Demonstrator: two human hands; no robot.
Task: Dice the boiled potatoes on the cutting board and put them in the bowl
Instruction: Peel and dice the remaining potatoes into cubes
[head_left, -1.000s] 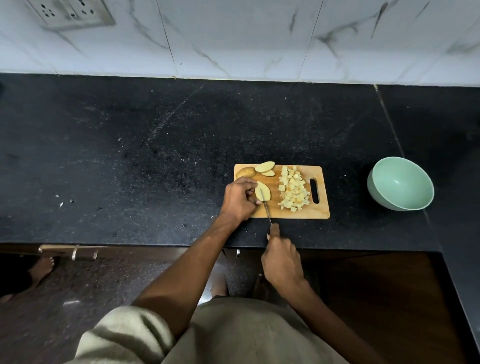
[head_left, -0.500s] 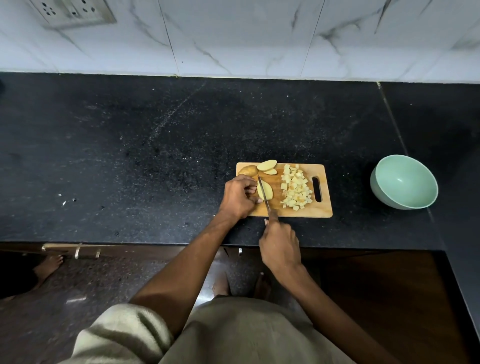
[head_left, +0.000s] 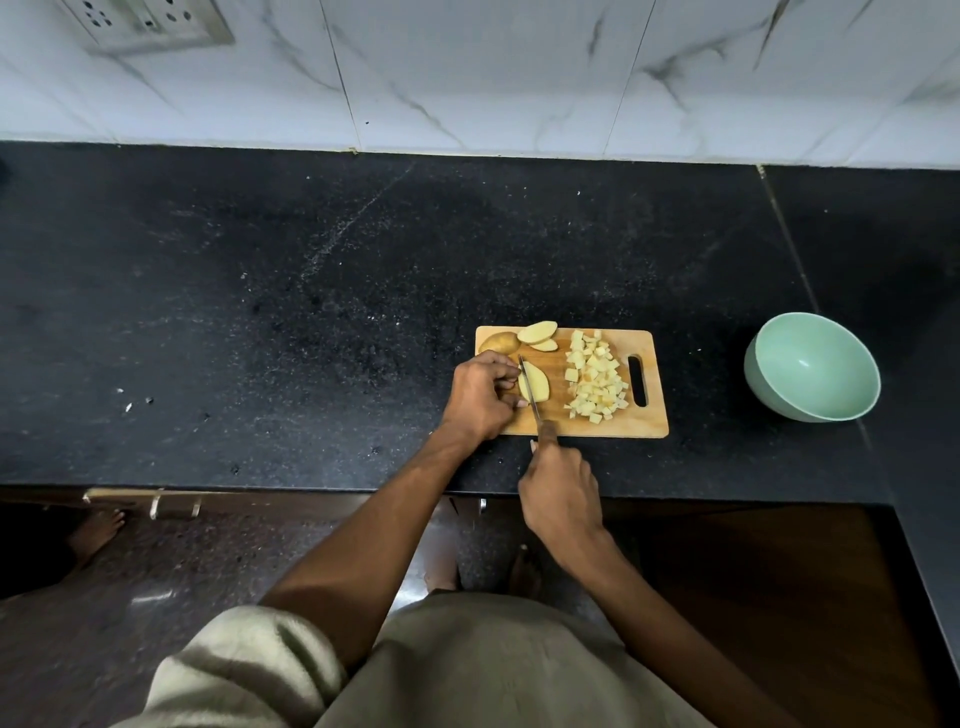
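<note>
A wooden cutting board (head_left: 649, 423) lies on the black counter. My left hand (head_left: 480, 397) pins a potato slice (head_left: 539, 383) flat at the board's left. My right hand (head_left: 561, 493) grips a knife (head_left: 531, 391), and its blade lies lengthwise across that slice. A heap of diced potato (head_left: 595, 382) covers the board's right half. A skin-on potato piece (head_left: 498, 343) and two slices (head_left: 537, 332) lie at the far left corner. The pale green bowl (head_left: 813, 366) stands to the right, with nothing in it.
The board's handle slot (head_left: 638, 381) faces the bowl. Black counter (head_left: 311, 312) stretches left and back to a white tiled wall (head_left: 519, 78) with a socket plate (head_left: 150, 23). Small white crumbs (head_left: 124, 400) dot the left. The counter's front edge runs just below my right hand.
The knife has gone forward, from the near end of the slice to lying across its whole length. My right hand came up toward the board's front edge. My left hand stays on the slice.
</note>
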